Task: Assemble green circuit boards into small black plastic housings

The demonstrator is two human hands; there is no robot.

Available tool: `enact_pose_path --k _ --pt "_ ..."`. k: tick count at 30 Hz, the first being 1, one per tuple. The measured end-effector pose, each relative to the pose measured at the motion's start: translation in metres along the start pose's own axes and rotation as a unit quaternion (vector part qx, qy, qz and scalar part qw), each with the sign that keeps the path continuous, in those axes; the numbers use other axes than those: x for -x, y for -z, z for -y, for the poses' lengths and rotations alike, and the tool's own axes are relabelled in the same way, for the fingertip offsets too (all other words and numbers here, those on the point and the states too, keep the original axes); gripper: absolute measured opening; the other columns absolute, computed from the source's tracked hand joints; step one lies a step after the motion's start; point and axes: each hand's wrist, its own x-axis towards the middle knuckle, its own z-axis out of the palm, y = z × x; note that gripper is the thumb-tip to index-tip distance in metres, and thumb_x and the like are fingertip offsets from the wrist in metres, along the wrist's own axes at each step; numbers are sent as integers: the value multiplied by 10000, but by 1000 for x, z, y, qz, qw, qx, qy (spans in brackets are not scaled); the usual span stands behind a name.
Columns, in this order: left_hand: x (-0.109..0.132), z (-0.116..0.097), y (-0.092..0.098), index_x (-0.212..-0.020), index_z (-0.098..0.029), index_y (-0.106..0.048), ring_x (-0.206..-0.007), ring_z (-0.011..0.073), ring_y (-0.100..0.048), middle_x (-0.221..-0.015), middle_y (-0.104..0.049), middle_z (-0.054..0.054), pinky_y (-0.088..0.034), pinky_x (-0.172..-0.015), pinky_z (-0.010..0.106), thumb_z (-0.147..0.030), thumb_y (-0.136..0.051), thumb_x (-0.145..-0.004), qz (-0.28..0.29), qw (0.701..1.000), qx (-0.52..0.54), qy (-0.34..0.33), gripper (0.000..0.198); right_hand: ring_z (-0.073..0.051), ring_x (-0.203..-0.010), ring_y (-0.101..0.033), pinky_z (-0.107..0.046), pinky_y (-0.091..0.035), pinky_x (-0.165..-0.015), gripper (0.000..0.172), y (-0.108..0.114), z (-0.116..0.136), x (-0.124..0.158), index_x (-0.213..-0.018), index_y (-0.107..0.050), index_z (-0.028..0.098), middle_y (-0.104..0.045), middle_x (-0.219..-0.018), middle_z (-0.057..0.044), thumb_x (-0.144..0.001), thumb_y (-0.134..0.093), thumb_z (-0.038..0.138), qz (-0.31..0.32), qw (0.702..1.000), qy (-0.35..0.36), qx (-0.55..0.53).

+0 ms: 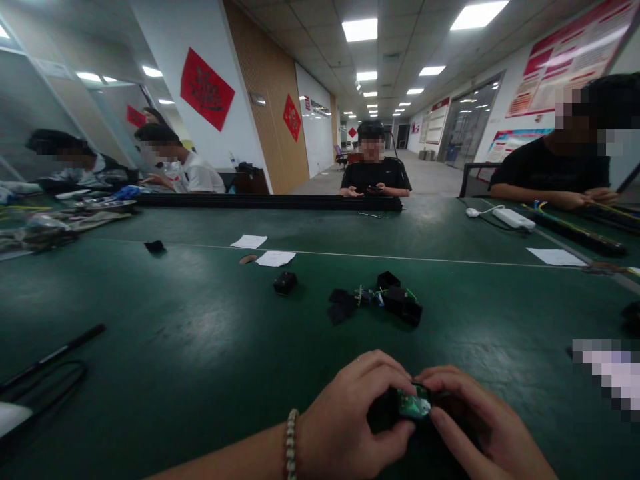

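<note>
Between my two hands, low in the head view, is a small green circuit board (414,405) that seems to sit in a black casing. My left hand (363,407), with a beaded bracelet at its wrist, pinches the left side of it between thumb and fingers. On the other side, my right hand (475,413) grips its right edge with thumb and forefinger. Farther up the table lie several open black plastic casings (400,303) beside small green boards (361,295). A closed-looking black box (285,283) stands to their left.
Two white papers (276,258) lie near a seam across the green table (200,373). A black cable (60,353) is at the left, a white power strip (513,218) at the far right. Long black rails (270,201) run along the far edge. A person (375,167) sits opposite; others sit at both sides.
</note>
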Motion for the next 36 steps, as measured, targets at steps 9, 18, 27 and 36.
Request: enact_pose_path --k 9,18,27,36 --pt "-2 -4 1 -1144 -180 -671 -1008 214 -697 -1138 -684 106 -601 -881 329 -78 -734 -762 7 1000 5 -6 401 -208 -861 -825 -235 -688 -736 236 1 3 -2 -1012 -744 262 -807 -963 -45 -860 -656 105 -5 1000 2 -5" --pt "-1 -6 3 -1142 -169 -660 -994 211 -677 -1144 -647 111 -599 -850 321 -82 -697 -772 15 1000 -1 -9 382 -210 -939 -828 -241 -695 -769 340 1 -3 7 -1203 -693 298 -816 -1022 -39 -913 -653 125 13 999 -34 -28" --pt "-2 -10 6 -1149 -179 -660 -1073 235 -649 -1198 -607 130 -590 -916 373 -116 -642 -860 23 1000 -9 -6 296 -220 -1010 -804 -300 -696 -845 501 1 4 12 -1329 -612 304 -790 -1150 -55 -869 -704 129 -7 1000 -19 15" --pt "-1 -8 6 -1114 -194 -665 -1064 226 -633 -1206 -588 118 -588 -897 359 -98 -628 -858 17 999 -13 -24 276 -217 -889 -817 -274 -704 -737 427 1 4 6 -1239 -667 283 -789 -1035 -43 -841 -691 130 13 999 -10 47"
